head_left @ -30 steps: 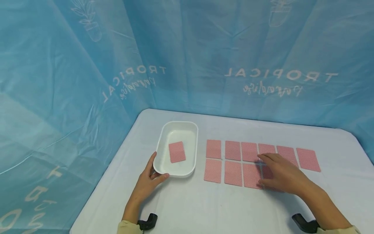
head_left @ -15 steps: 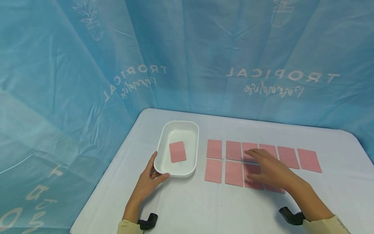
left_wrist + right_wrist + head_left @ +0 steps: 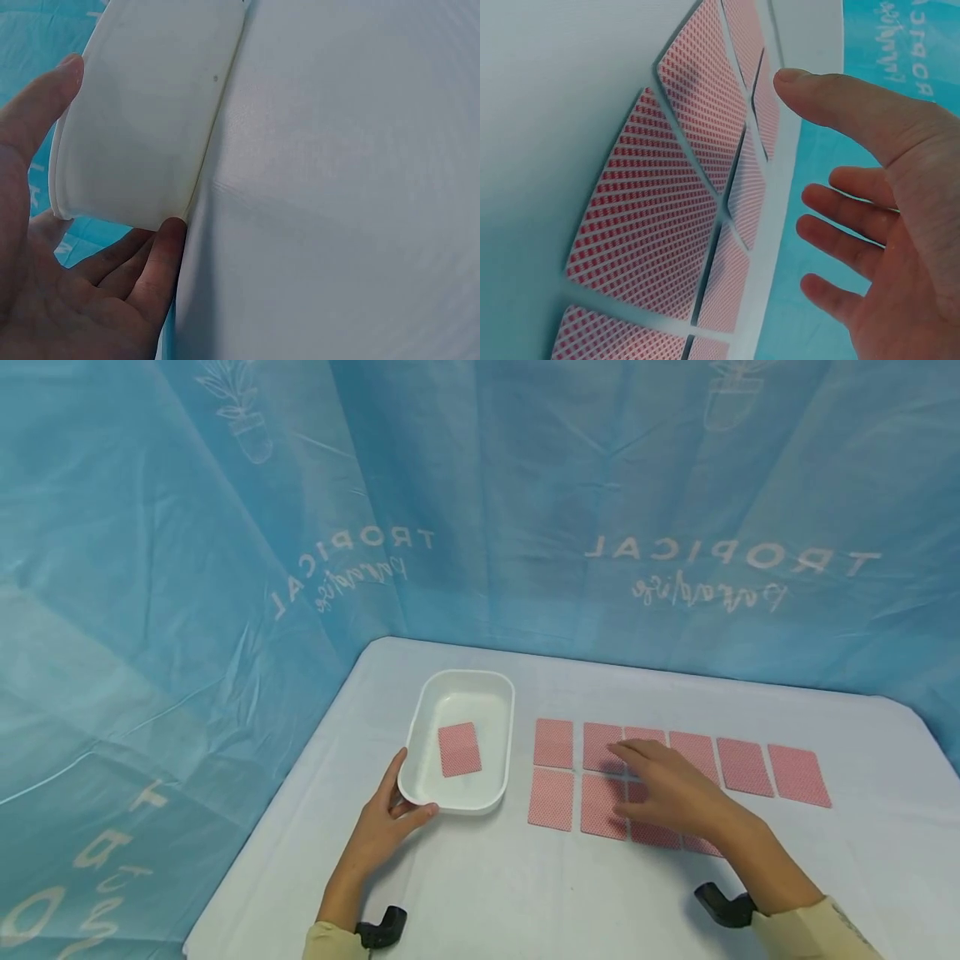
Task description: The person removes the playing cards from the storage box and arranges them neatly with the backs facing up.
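Observation:
My left hand [image 3: 381, 831] holds the near left corner of a white tray [image 3: 511, 727], thumb at the front rim and fingers along the side. In the left wrist view, the thumb and fingertips touch the outer wall of the tray [image 3: 142, 112]. Inside the tray lies one red-patterned playing card [image 3: 459, 749], back up. Over the two rows of face-down playing cards hovers my right hand [image 3: 678, 797], fingers relaxed and holding nothing; it hides parts of several cards. The right wrist view shows a gap between this hand [image 3: 915, 225] and the cards [image 3: 641, 210].
A white cloth covers the table [image 3: 510, 902]. Blue printed curtains [image 3: 525, 485] hang behind it and along its left side. The back row of cards reaches further right, ending at a card [image 3: 799, 775] with nothing in front of it.
My right hand has moved left across the card rows, uncovering the cards to its right in the back row. My left hand has stayed on the tray.

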`<act>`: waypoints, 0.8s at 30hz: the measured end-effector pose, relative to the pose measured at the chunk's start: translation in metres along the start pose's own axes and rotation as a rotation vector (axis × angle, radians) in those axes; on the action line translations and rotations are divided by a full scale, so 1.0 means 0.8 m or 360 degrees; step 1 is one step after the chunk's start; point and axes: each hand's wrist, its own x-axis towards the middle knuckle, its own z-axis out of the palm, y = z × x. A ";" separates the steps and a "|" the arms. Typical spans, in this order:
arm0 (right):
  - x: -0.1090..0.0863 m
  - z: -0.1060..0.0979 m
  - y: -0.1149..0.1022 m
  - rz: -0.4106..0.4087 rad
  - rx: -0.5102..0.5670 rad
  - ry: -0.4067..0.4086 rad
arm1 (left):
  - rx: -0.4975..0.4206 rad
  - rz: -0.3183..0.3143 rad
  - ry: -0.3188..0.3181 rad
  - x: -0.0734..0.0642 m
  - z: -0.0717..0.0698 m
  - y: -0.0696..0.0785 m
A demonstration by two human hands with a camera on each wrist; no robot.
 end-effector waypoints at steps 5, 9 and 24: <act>0.011 0.001 -0.003 -0.0019 0.0018 0.0002 | 0.0004 0.0014 0.0007 0.000 -0.001 -0.001; 0.019 -0.002 -0.012 -0.0033 0.0051 -0.0025 | -0.0005 0.0014 -0.0018 0.001 -0.002 -0.003; 0.055 -0.013 -0.038 -0.0145 0.0074 -0.0035 | 0.0001 -0.0019 -0.0029 0.000 -0.001 -0.001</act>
